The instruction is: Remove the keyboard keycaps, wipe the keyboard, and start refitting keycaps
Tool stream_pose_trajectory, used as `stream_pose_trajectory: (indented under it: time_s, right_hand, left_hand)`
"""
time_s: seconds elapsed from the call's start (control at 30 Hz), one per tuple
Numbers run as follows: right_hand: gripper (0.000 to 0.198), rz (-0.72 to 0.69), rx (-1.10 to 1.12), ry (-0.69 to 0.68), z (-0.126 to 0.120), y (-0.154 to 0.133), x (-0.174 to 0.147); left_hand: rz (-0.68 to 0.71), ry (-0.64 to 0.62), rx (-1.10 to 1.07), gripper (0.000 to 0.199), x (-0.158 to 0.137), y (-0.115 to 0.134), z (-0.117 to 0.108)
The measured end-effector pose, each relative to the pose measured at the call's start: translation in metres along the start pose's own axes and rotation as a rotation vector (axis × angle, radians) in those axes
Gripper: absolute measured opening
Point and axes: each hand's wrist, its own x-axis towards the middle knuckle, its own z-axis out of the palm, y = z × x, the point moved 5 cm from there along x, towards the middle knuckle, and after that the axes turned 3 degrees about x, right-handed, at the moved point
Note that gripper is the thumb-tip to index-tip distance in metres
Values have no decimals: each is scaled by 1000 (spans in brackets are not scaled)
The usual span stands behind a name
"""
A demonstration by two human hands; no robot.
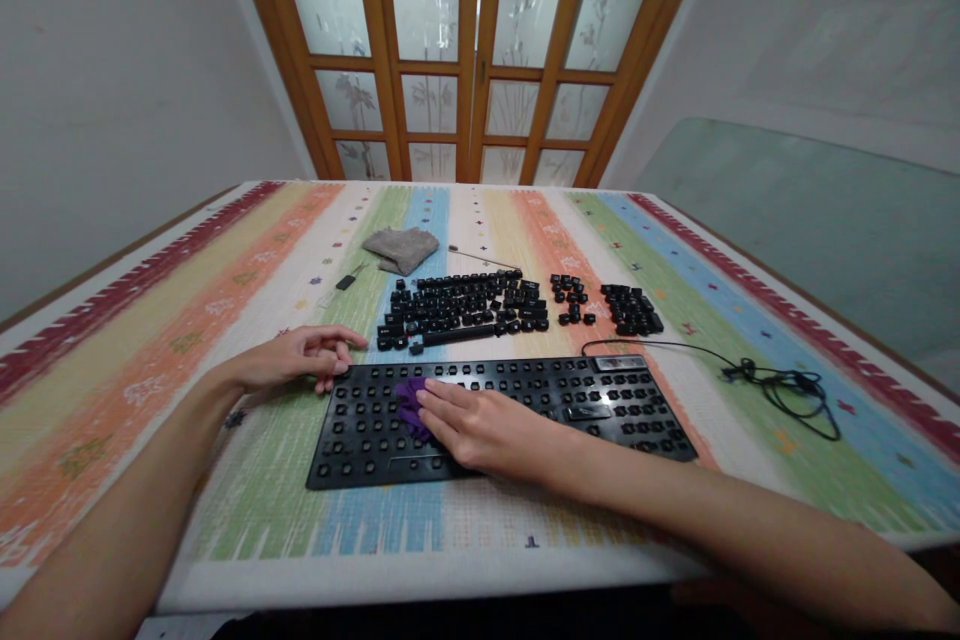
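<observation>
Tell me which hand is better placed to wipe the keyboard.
Probably the right hand: it holds the purple cloth against the keyboard, while the left hand is at the far left corner.

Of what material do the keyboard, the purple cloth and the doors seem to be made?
Keyboard: probably hard plastic, glossy, judging by its light reflections. Purple cloth: soft matte fabric, perhaps microfibre; it bunches into folds. Doors: apparently varnished wood, from their smooth brown look; the panes, translucent and patterned, probably glass.

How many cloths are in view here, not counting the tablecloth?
2: a purple cloth under the right hand on the keyboard, and a grey cloth on the table beyond the loose keycaps. Any beneath the arms would be hidden.
</observation>
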Motion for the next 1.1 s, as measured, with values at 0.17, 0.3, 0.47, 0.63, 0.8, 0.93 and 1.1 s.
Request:
stream_pose_trajectory:
  time_s: [0.17,0.3,0.47,0.63,0.8,0.93,1.1]
  right_hand:
    - [31,10,-103,27,-1,-2,-18]
    - [30,46,-95,12,-4,4,-38]
    - [32,81,-68,2,-9,11,-62]
    - [38,137,6,4,-7,16,-85]
    - [47,202,62,-29,-6,22,-107]
    - [51,236,72,-34,-8,23,-119]
    - [56,263,91,-44,-8,24,-123]
  left_hand:
    - [-10,8,4,47,-1,3,1]
    - [-15,6,-4,48,-1,1,1]
    - [-9,-7,-6,47,0,-2,-1]
    - [1,-7,17,46,0,-2,-1]
    - [5,1,38,45,0,0,-1]
    - [0,8,53,46,-1,2,0]
    - [2,14,45,47,-1,3,1]
